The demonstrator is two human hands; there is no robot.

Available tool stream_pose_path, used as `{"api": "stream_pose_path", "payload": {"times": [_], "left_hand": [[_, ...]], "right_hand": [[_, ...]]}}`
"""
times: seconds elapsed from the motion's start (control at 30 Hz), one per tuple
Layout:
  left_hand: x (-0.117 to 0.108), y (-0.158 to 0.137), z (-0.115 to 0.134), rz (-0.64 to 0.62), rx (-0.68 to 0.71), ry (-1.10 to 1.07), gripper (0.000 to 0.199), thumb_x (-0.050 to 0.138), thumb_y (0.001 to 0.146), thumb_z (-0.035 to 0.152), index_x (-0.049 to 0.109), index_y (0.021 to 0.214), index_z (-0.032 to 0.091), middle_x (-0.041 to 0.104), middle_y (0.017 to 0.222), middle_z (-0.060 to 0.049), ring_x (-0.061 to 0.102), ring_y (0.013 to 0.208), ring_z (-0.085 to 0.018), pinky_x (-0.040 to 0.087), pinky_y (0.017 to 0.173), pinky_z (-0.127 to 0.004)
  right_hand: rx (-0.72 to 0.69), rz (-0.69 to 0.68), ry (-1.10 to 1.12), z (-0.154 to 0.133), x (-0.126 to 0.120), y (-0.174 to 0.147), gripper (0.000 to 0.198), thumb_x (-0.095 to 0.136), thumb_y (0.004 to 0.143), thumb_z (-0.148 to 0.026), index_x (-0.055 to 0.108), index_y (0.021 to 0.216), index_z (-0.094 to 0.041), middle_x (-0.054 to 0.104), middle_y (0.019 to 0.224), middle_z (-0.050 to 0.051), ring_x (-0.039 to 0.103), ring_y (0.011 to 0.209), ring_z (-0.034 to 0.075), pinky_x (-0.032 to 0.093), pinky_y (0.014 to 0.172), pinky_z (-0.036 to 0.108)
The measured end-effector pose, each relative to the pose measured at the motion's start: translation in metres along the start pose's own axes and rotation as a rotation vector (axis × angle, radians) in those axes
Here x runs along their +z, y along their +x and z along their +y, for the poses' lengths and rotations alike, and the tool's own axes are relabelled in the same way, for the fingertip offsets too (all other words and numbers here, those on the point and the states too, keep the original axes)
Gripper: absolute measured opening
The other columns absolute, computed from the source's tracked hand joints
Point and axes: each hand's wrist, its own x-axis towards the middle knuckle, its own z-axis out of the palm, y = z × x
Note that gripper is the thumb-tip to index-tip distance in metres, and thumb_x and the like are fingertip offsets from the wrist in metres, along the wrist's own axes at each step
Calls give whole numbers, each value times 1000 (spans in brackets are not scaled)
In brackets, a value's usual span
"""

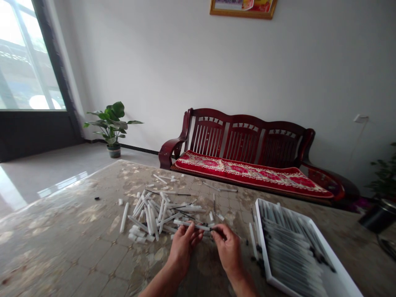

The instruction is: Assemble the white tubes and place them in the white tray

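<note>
Between my hands lies a slim whitish tube (198,226), held nearly level above the table. My left hand (183,243) is closed around its middle, with the thumb on top. At the tube's right end, my right hand (227,245) pinches a small dark tip (213,229). Just beyond my hands is a loose pile of white tubes (151,212), with short white pieces (137,234) and thin black rods (183,212) among them. To the right stands a white tray (263,247) holding many similar tubes with dark ends (286,243), somewhat blurred.
A patterned cloth covers the table (93,247). Small black pieces (260,262) and a single tube (253,241) lie along the tray's left side. A dark container (379,216) stands at the far right. Behind the table is a wooden bench (241,140); a potted plant (114,123) stands left.
</note>
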Motion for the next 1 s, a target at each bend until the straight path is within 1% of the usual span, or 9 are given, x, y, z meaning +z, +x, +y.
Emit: {"api": "stream_pose_path", "payload": {"times": [0.17,0.3,0.4,0.53,0.6,0.67,0.83,0.9,1.0], "left_hand": [[-2,2,-2,-25,4,6,14,70,84,10,59,79,15,72,73,-6,74,65,-16,62,62,-24],[-2,2,-3,-23,16,30,14,66,87,8,58,77,14,71,72,-6,73,64,-14,61,61,-23],[-2,2,-3,-24,32,44,16,66,87,9,58,74,14,70,70,-5,72,63,-14,61,62,-22],[-4,1,-4,-41,47,39,19,77,80,15,59,73,14,70,70,-4,72,64,-15,62,63,-23],[-5,1,-5,-51,50,43,20,80,77,17,60,73,14,70,70,-4,72,65,-15,62,63,-23],[-6,1,-6,-62,57,48,21,82,75,18,61,74,14,70,71,-4,73,67,-16,62,64,-23],[-7,1,-9,-85,78,43,21,83,74,18,62,77,15,70,70,-3,72,67,-16,62,64,-24],[-7,0,-10,-90,83,50,20,82,74,18,62,77,14,70,70,-3,72,67,-15,62,65,-24],[-6,-2,-11,-106,78,52,20,83,74,18,63,76,14,70,71,-3,71,67,-15,62,64,-24]], "right_hand": [[-52,-16,-71,0,-2,1,10,64,83,-29,72,82,-23,74,76,2,69,68,18,55,68,24],[-82,-30,-90,1,-3,1,10,63,83,-28,72,82,-24,74,76,2,69,71,19,54,71,25],[-36,-43,-45,1,-1,0,11,62,84,-30,71,83,-23,74,76,3,69,70,18,54,68,24],[59,-57,17,0,3,-1,21,60,86,-40,69,81,-22,71,69,2,67,64,18,53,59,23],[83,-69,15,0,3,-1,26,59,87,-45,68,80,-22,70,67,1,66,63,18,52,57,23],[90,-80,3,-1,2,-1,28,56,88,-47,67,81,-23,70,68,1,66,62,18,52,57,23],[32,-75,-56,-2,1,-4,23,49,93,-42,62,84,-25,68,66,0,65,58,17,49,53,23],[-8,-65,-116,-1,1,-6,21,47,95,-40,59,85,-25,66,64,-1,64,55,17,47,51,24],[-77,-39,-239,1,2,-7,20,42,97,-37,56,88,-26,67,68,0,65,59,18,46,53,25]]}}
